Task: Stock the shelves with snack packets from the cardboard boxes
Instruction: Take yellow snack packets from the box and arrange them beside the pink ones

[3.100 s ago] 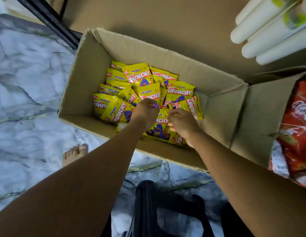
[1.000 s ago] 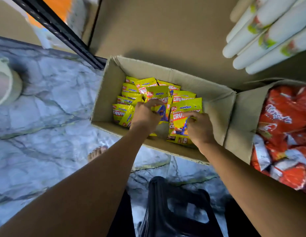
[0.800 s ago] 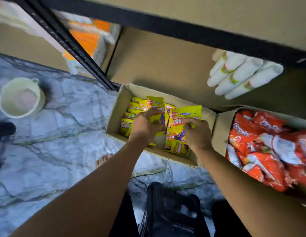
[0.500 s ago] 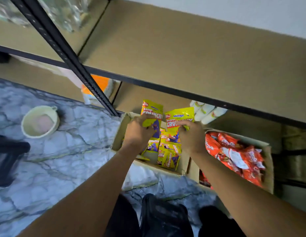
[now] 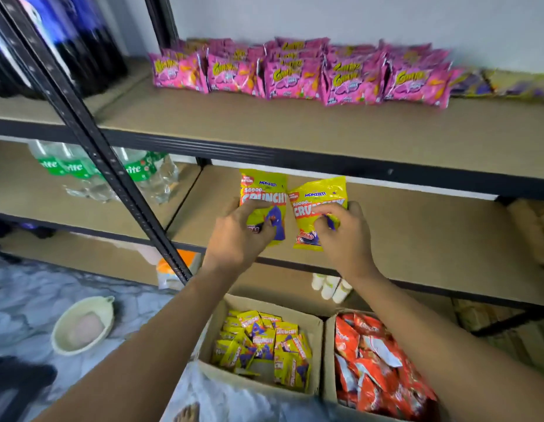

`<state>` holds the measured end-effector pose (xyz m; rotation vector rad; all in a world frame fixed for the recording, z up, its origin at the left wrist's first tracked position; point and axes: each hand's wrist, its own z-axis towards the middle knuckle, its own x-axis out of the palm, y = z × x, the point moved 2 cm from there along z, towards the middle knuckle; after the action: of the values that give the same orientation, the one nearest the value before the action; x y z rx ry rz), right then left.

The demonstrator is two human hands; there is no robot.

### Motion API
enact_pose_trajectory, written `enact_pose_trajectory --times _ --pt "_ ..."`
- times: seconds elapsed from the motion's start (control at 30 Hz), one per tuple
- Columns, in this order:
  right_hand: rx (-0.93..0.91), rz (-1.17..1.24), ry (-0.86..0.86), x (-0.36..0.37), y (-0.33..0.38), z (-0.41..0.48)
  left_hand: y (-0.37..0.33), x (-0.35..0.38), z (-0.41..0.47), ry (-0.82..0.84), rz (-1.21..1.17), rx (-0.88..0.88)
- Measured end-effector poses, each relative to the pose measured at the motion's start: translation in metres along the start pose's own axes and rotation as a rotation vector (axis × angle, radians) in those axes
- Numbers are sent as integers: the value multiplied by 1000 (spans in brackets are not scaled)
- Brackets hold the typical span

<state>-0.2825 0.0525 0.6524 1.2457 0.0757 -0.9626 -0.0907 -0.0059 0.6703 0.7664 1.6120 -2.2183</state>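
Note:
My left hand [image 5: 238,236] grips a yellow Crunchy packet [image 5: 263,190] upright, and my right hand [image 5: 345,236] grips a second yellow Crunchy packet [image 5: 321,193] beside it. Both packets are held in front of the bare middle shelf [image 5: 416,233]. Below, on the floor, an open cardboard box [image 5: 314,330] holds several more yellow packets [image 5: 261,345]. A second box [image 5: 329,354] to its right is full of red snack packets [image 5: 377,363].
Pink snack packets [image 5: 295,71] line the back of the upper shelf [image 5: 325,129]. A black shelf post [image 5: 91,141] slants down at left, with clear soda bottles [image 5: 133,175] behind it. White rolls [image 5: 331,287] lie on the bottom shelf. A cream bowl [image 5: 82,324] sits on the marble floor.
Both hands picked a yellow packet each out of the box and lifted them up to the middle shelf. The view tilted up from the box to the shelves.

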Motion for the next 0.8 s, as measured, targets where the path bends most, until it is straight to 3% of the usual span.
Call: enact_pose_trajectory --times 0.27,0.43,0.8 --pt "-54 93 -124 -95 47 51 -108 -28 38 -141 25 311" --pt "-10 207 -148 -149 46 72 -154 -10 59 -37 -144 348" --pt "199 279 -246 -258 -33 116 -222 113 101 94 -216 371"
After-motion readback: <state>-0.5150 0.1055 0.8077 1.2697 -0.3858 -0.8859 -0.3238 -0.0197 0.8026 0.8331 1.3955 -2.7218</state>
